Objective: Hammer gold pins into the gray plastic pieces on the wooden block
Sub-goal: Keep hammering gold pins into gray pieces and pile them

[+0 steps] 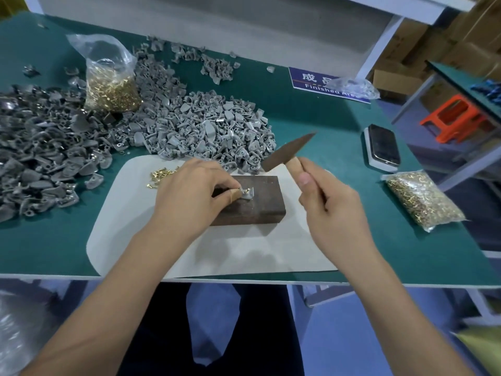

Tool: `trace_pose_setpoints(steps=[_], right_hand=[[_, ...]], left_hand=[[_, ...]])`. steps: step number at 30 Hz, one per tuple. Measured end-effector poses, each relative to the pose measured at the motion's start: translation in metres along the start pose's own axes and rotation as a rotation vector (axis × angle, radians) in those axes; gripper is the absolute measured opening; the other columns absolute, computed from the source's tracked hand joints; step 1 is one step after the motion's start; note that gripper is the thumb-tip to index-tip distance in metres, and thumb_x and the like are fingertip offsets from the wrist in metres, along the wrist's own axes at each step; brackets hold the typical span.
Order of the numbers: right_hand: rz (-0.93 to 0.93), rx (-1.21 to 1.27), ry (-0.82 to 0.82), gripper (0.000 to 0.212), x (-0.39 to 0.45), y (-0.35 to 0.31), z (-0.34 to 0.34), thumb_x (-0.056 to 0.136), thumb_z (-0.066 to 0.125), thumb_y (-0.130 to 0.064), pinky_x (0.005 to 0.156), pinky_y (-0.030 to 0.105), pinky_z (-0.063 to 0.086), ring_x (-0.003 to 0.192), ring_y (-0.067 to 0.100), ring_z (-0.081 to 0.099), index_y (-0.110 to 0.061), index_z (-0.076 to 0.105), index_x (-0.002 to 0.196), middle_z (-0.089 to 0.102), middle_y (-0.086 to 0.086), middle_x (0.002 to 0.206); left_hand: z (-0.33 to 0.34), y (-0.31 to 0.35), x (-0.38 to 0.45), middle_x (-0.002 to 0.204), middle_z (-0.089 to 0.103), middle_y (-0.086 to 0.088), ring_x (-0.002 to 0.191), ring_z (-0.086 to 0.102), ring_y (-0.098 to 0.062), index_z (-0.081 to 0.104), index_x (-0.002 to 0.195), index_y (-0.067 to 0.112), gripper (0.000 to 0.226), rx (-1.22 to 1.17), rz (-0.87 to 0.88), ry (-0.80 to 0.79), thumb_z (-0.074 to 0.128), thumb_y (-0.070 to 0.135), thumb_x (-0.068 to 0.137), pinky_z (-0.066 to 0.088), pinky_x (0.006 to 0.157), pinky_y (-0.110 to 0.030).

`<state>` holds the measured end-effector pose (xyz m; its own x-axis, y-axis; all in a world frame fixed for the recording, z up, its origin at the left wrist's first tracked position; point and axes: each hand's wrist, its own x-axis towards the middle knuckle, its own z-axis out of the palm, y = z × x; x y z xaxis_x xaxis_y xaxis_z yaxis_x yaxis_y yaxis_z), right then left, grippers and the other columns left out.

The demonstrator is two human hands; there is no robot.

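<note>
A dark wooden block (257,207) lies on a white mat (244,256) in front of me. On its top sits a gray plastic piece (250,194) with a gold pin (246,190) standing in it. My left hand (189,194) pinches the piece and pin with taped fingertips. My right hand (328,202) grips the wooden handle of a small hammer (287,151), whose head is raised above the block's far right corner. Loose gold pins (160,176) lie on the mat left of my left hand.
A big heap of gray plastic pieces (206,126) fills the bench behind the block, with darker pieces (40,156) at left. An open bag of gold pins (111,82) stands at the back, another bag (423,199) lies right. A phone (383,147) rests at right.
</note>
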<state>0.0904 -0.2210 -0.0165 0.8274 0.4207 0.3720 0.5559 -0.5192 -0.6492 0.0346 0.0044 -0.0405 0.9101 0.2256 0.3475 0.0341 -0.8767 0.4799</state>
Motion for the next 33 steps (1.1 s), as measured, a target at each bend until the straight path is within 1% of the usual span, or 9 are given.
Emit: trace_pose_setpoints(steps=[4, 6, 9, 13, 18, 22, 26, 28, 33], right_hand=[[0.047, -0.026, -0.160, 0.027, -0.007, -0.003, 0.010, 0.110, 0.043, -0.033, 0.076, 0.040, 0.054, 0.076, 0.019, 0.059, -0.035, 0.064, 0.127, 0.069, -0.014, 0.092], [0.057, -0.047, -0.131, 0.027, -0.004, 0.001, 0.004, 0.109, 0.044, -0.037, 0.081, 0.036, 0.055, 0.084, 0.015, 0.064, -0.038, 0.064, 0.128, 0.071, -0.021, 0.098], [0.013, -0.042, -0.011, 0.031, -0.005, 0.000, 0.002, 0.109, 0.040, -0.041, 0.070, 0.012, 0.046, 0.075, 0.004, 0.060, -0.038, 0.062, 0.131, 0.062, -0.037, 0.088], [0.023, -0.071, -0.150, 0.027, -0.010, -0.005, 0.009, 0.107, 0.042, -0.044, 0.087, 0.040, 0.056, 0.103, 0.015, 0.068, -0.051, 0.050, 0.131, 0.072, -0.021, 0.117], [-0.021, -0.033, 0.030, 0.029, -0.005, -0.001, 0.002, 0.108, 0.043, -0.040, 0.076, 0.017, 0.049, 0.084, 0.002, 0.064, -0.043, 0.058, 0.133, 0.066, -0.033, 0.102], [0.009, -0.194, -0.175, 0.029, -0.006, -0.002, 0.004, 0.107, 0.040, -0.048, 0.082, 0.041, 0.056, 0.092, 0.018, 0.066, -0.047, 0.053, 0.132, 0.073, -0.018, 0.109], [0.001, -0.151, -0.051, 0.031, 0.004, 0.001, -0.009, 0.105, 0.037, -0.053, 0.073, 0.030, 0.050, 0.086, 0.010, 0.063, -0.048, 0.050, 0.132, 0.063, -0.033, 0.108], [-0.014, -0.091, -0.015, 0.029, 0.001, -0.001, -0.004, 0.107, 0.040, -0.048, 0.068, 0.026, 0.049, 0.077, 0.011, 0.062, -0.046, 0.055, 0.132, 0.065, -0.029, 0.099], [0.042, -0.073, -0.140, 0.025, -0.010, -0.001, 0.006, 0.106, 0.043, -0.048, 0.089, 0.038, 0.056, 0.104, 0.011, 0.067, -0.053, 0.053, 0.129, 0.067, -0.025, 0.122]], left_hand=[[-0.001, -0.003, 0.001, 0.078, 0.054, 0.026, 0.092, 0.049, -0.005, 0.073, 0.085, 0.044, 0.005, 0.000, 0.001, -0.006, 0.073, 0.049, 0.086, 0.027, 0.058, -0.024], [-0.002, -0.005, 0.001, 0.077, 0.053, 0.029, 0.090, 0.046, -0.003, 0.073, 0.086, 0.045, 0.006, -0.004, 0.004, -0.011, 0.073, 0.051, 0.086, 0.026, 0.059, -0.021], [-0.002, -0.005, 0.002, 0.076, 0.052, 0.030, 0.088, 0.045, -0.003, 0.073, 0.084, 0.046, 0.005, -0.001, 0.010, -0.009, 0.074, 0.050, 0.085, 0.026, 0.059, -0.022], [-0.001, -0.007, 0.001, 0.076, 0.052, 0.032, 0.089, 0.048, -0.005, 0.073, 0.084, 0.045, 0.005, -0.020, 0.004, -0.005, 0.076, 0.050, 0.084, 0.031, 0.061, -0.029], [0.000, -0.008, 0.003, 0.078, 0.054, 0.030, 0.091, 0.049, -0.005, 0.072, 0.084, 0.046, 0.005, -0.028, 0.006, -0.021, 0.074, 0.051, 0.084, 0.035, 0.066, -0.031], [-0.001, -0.009, 0.004, 0.077, 0.055, 0.030, 0.091, 0.049, -0.005, 0.072, 0.084, 0.045, 0.006, -0.041, 0.002, -0.023, 0.074, 0.051, 0.084, 0.040, 0.068, -0.032], [-0.001, -0.009, 0.003, 0.080, 0.057, 0.027, 0.093, 0.050, -0.006, 0.072, 0.085, 0.045, 0.006, -0.023, 0.019, -0.032, 0.073, 0.051, 0.086, 0.046, 0.069, -0.033], [-0.002, -0.008, 0.002, 0.083, 0.059, 0.024, 0.094, 0.051, -0.007, 0.071, 0.085, 0.044, 0.006, -0.009, 0.041, -0.024, 0.071, 0.050, 0.087, 0.048, 0.068, -0.034], [-0.008, -0.009, 0.006, 0.090, 0.063, 0.019, 0.094, 0.054, -0.007, 0.068, 0.088, 0.038, 0.012, 0.071, 0.182, -0.040, 0.063, 0.049, 0.089, 0.047, 0.062, -0.030]])
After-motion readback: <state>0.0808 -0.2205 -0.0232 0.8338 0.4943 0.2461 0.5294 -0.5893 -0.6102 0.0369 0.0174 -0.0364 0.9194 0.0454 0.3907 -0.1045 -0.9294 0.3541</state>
